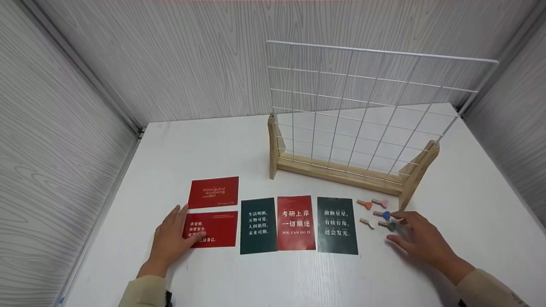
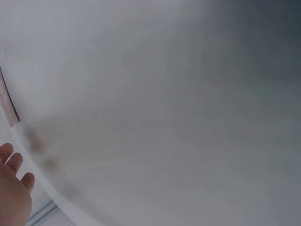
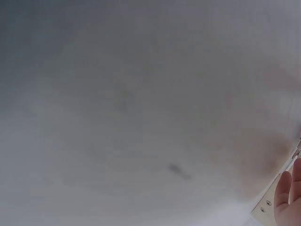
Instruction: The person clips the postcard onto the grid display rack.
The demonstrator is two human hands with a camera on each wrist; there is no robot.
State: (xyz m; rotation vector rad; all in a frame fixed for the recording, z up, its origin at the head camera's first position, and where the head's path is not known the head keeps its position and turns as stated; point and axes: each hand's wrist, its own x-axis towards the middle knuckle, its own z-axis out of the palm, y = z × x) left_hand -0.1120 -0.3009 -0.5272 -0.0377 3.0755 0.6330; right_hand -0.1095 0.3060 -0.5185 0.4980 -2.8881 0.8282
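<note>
Both wrist views cut off the hands (image 2: 15, 195) (image 3: 289, 203).

In your right wrist view, the bench (image 3: 131, 122) fills nearly all the picture as a blurred, grey-white expanse, darkest toward the upper left and paler along the lower left. You see only part of your right hand (image 3: 290, 200), at the lower right corner, where the right edge cuts it off; two digits show, pointing upward. Just beside them on the left sits a pale piece (image 3: 260, 210) with two small round dark marks (image 3: 268, 203). Left of that, you have a brownish blur and a small dark smudge (image 3: 178, 171), both too indistinct to identify.
</note>
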